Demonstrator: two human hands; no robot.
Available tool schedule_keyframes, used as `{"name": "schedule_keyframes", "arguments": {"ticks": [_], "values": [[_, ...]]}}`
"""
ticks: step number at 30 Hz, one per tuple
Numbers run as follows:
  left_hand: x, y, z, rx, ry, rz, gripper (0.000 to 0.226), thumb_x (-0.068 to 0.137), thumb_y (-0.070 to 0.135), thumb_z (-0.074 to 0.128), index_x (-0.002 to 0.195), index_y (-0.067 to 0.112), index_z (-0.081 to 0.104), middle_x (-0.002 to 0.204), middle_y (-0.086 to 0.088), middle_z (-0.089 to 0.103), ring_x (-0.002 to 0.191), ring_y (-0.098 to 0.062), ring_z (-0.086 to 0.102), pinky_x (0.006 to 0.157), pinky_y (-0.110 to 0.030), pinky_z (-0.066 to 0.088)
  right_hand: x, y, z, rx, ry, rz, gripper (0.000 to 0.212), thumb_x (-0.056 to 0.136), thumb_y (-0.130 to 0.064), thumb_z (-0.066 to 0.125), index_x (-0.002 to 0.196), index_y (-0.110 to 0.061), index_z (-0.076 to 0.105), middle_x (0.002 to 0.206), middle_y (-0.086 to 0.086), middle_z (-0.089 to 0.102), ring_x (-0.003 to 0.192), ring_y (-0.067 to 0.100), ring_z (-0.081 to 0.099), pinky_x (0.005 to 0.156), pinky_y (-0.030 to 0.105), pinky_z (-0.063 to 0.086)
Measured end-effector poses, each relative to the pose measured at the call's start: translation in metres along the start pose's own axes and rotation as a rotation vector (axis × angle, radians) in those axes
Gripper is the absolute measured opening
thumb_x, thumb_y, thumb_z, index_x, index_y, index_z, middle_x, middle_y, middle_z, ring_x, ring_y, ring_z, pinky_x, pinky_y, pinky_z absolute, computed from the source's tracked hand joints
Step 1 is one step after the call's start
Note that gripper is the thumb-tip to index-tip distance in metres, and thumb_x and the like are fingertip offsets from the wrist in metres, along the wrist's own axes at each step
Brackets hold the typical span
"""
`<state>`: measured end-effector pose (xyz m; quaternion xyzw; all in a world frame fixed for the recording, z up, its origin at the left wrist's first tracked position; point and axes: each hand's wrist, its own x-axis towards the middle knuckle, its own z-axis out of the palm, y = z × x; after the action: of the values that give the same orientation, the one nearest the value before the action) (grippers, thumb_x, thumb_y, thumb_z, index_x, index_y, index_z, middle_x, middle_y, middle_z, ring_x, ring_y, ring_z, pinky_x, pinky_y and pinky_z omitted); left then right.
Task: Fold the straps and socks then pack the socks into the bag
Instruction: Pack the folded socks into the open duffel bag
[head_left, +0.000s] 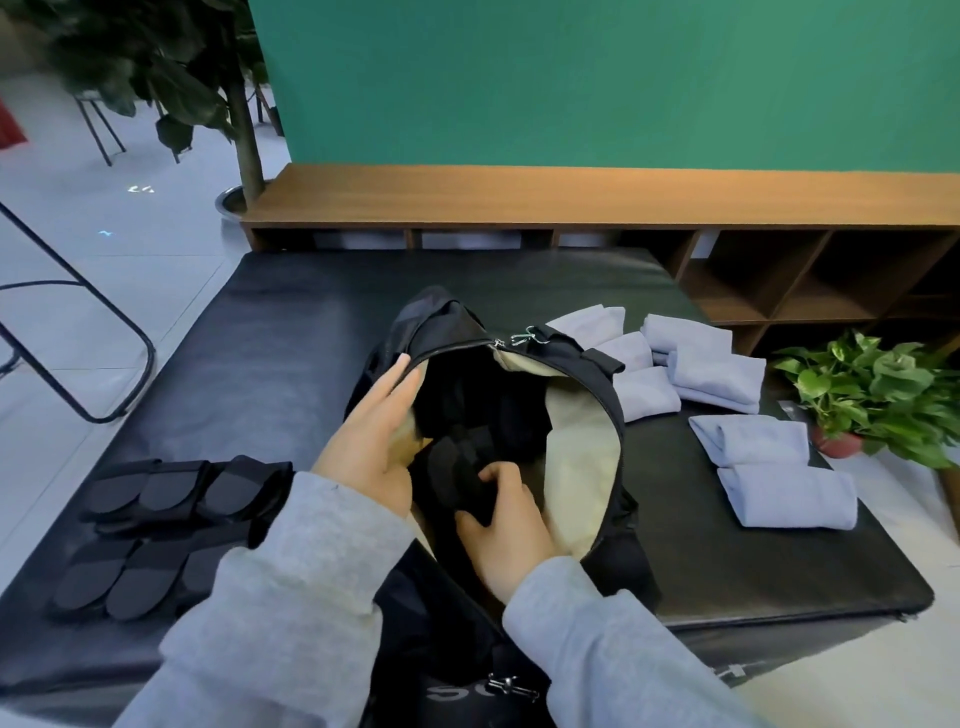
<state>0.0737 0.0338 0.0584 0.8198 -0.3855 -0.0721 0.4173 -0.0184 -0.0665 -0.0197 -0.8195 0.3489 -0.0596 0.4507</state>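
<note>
Fingers (488, 475) of the right hand (501, 530) curl around a folded black sock (460, 473) and hold it low inside the open bag (587, 415), while the left hand (369, 431) lies with fairly straight fingers along the bag's left rim, pressing the opening wide. More black socks (156, 525) wait in two rows on the dark mat (291, 322) to the left, and folded pale blue socks (727, 395) lie in a loose group to the right. The likely trouble is the fold: if the sock is let go before it sits on the bottom, it may spring open against the dark contents already there. If the left hand eases off, the soft rim may sag and close over the wrist.
</note>
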Motion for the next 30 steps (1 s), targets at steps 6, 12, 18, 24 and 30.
{"name": "schedule_keyframes", "arguments": {"ticks": [6, 12, 18, 24, 30], "values": [[0.0, 0.003, 0.0, -0.02, -0.065, -0.03, 0.088, 0.076, -0.027, 0.033, 0.14, 0.031, 0.018, 0.128, 0.037, 0.005, 0.124, 0.013, 0.006, 0.081, 0.014, 0.01, 0.007, -0.016, 0.004, 0.331, -0.133, 0.051, 0.026, 0.09, -0.024, 0.06, 0.108, -0.022, 0.042, 0.102, -0.002, 0.061, 0.084, 0.009, 0.058, 0.071, 0.018, 0.047], [-0.004, 0.001, 0.001, -0.027, -0.006, 0.024, 0.089, 0.075, -0.029, 0.037, 0.122, 0.045, 0.019, 0.128, 0.039, 0.01, 0.127, 0.006, 0.021, 0.087, 0.011, 0.016, 0.018, -0.018, 0.014, 0.088, -0.141, 0.275, 0.049, 0.096, -0.039, 0.049, 0.129, -0.005, 0.034, 0.124, 0.011, 0.053, 0.115, 0.027, 0.051, 0.089, 0.028, 0.037], [-0.004, 0.003, 0.003, -0.008, -0.045, 0.005, 0.087, 0.073, -0.027, 0.032, 0.125, 0.04, 0.015, 0.125, 0.042, 0.006, 0.128, 0.01, 0.012, 0.086, 0.011, 0.013, 0.038, -0.016, 0.031, 0.04, -0.053, 0.253, 0.039, 0.096, -0.036, 0.045, 0.117, -0.004, 0.039, 0.082, 0.002, 0.047, 0.089, 0.021, 0.046, 0.087, 0.032, 0.04], [-0.004, -0.004, -0.002, -0.017, -0.105, 0.013, 0.087, 0.073, -0.028, 0.033, 0.123, 0.04, 0.014, 0.127, 0.04, 0.005, 0.132, 0.007, 0.009, 0.091, 0.007, 0.011, 0.037, -0.018, 0.036, 0.115, -0.044, 0.206, 0.055, 0.094, -0.04, 0.051, 0.13, -0.002, 0.034, 0.126, 0.016, 0.052, 0.114, 0.031, 0.051, 0.095, 0.036, 0.042], [-0.004, -0.01, 0.0, 0.022, -0.138, 0.018, 0.086, 0.075, -0.026, 0.036, 0.125, 0.038, 0.011, 0.137, 0.029, 0.005, 0.133, 0.005, 0.007, 0.093, 0.006, 0.011, 0.013, -0.015, 0.001, 0.02, -0.046, 0.067, 0.04, 0.091, -0.044, 0.054, 0.118, -0.016, 0.043, 0.108, -0.002, 0.049, 0.104, 0.022, 0.054, 0.088, 0.031, 0.044]]}}
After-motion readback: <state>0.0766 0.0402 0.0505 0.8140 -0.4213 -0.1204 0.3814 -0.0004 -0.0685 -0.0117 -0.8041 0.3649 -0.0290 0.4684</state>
